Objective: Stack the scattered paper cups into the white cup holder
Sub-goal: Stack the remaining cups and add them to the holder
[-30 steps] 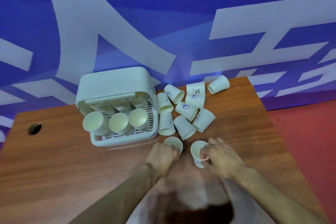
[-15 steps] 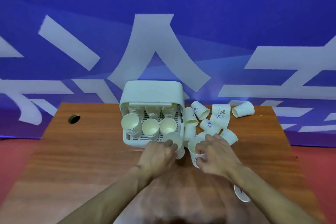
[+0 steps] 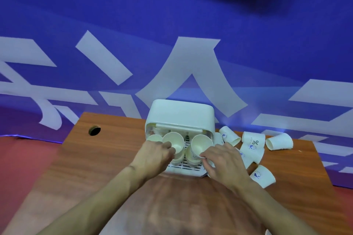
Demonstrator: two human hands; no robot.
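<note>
The white cup holder (image 3: 181, 113) stands at the far middle of the wooden table (image 3: 95, 168), its open front facing me, with cup stacks lying inside. My left hand (image 3: 152, 156) grips a paper cup (image 3: 172, 142) over the middle stack in the holder. My right hand (image 3: 223, 162) grips another paper cup (image 3: 200, 143) by its rim over the right stack. Several loose cups (image 3: 252, 144) lie scattered on the table right of the holder, one of them (image 3: 264, 175) close to my right wrist.
A round cable hole (image 3: 94, 130) sits in the table's far left part. A blue wall with large white shapes (image 3: 191, 59) rises right behind the table. Red floor (image 3: 23, 158) shows at the left.
Both hands lifted their cups off the table and moved forward onto the stacks in the holder. The camera view shifted, so the holder now sits nearer the centre.
</note>
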